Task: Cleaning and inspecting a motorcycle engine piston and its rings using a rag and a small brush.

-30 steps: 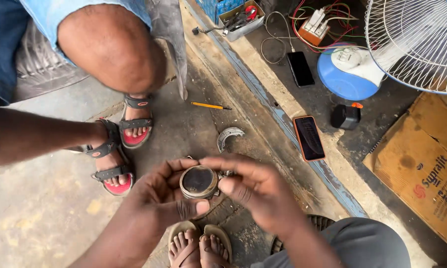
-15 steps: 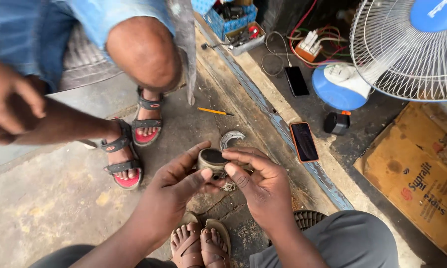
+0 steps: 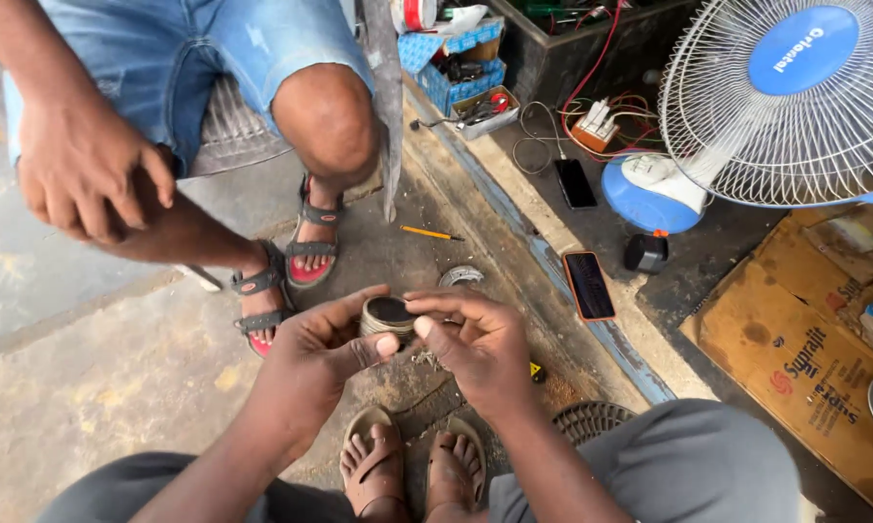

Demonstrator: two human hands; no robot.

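Right, left to right: a seated person's hand (image 3: 83, 165) rests on their own shin, sandals (image 3: 286, 266) planted on the concrete floor (image 3: 88, 397). My left hand (image 3: 310, 363) cradles a small round metal part (image 3: 388, 316) from the side, thumb pressed on its rim – looks like it's braced so it can't turn. My right hand (image 3: 480, 349) pinches the part's far edge, fingers closed on it. It sits between both hands, above my feet. Beyond – a curved metal piece (image 3: 460, 276) and a pencil (image 3: 431, 232) on the floor, then a phone (image 3: 589, 286) and a fan (image 3: 785, 97).
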